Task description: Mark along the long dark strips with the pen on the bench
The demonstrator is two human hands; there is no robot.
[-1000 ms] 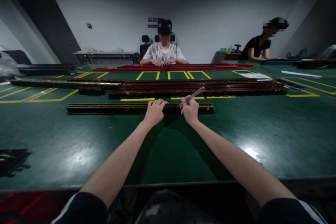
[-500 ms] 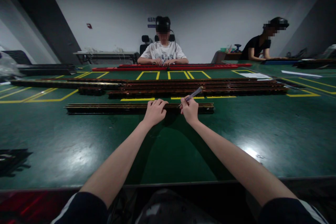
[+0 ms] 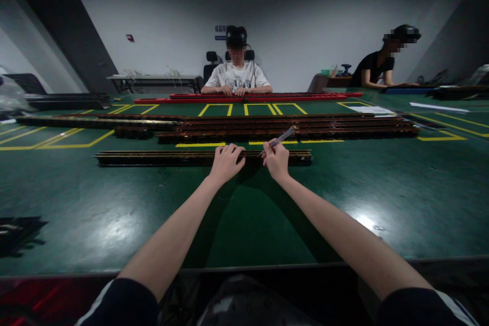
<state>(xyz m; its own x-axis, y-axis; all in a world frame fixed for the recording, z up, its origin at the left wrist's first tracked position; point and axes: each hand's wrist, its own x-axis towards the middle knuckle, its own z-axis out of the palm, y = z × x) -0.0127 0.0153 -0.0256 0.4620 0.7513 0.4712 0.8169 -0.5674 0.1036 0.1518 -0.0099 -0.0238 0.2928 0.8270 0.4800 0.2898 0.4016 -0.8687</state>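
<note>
A long, narrow black rail [image 3: 160, 158] with gold-coloured edges lies crosswise on the green table in front of me. My left hand [image 3: 228, 162] rests on its middle, fingers curled over the top and thumb along the near side. My right hand [image 3: 275, 161] is closed around a small screwdriver [image 3: 284, 135] with a translucent handle. The handle leans up to the right, and the thin shaft points down left at the rail. My right fingers are close against the rail; whether the tip touches it I cannot tell.
Behind the rail lies a stack of similar dark rails [image 3: 290, 126]. Red rails [image 3: 153, 101] lie farther back, before a seated person [image 3: 237, 75]. Another person [image 3: 376, 69] leans over the far right. A black part [image 3: 21, 234] sits at the left edge, and white paper [image 3: 372, 110] lies beyond the stack.
My hands, the screwdriver and the rail stay almost where they were; my left thumb has shifted slightly right. The person opposite has moved a little, and the red rails slid slightly left.
</note>
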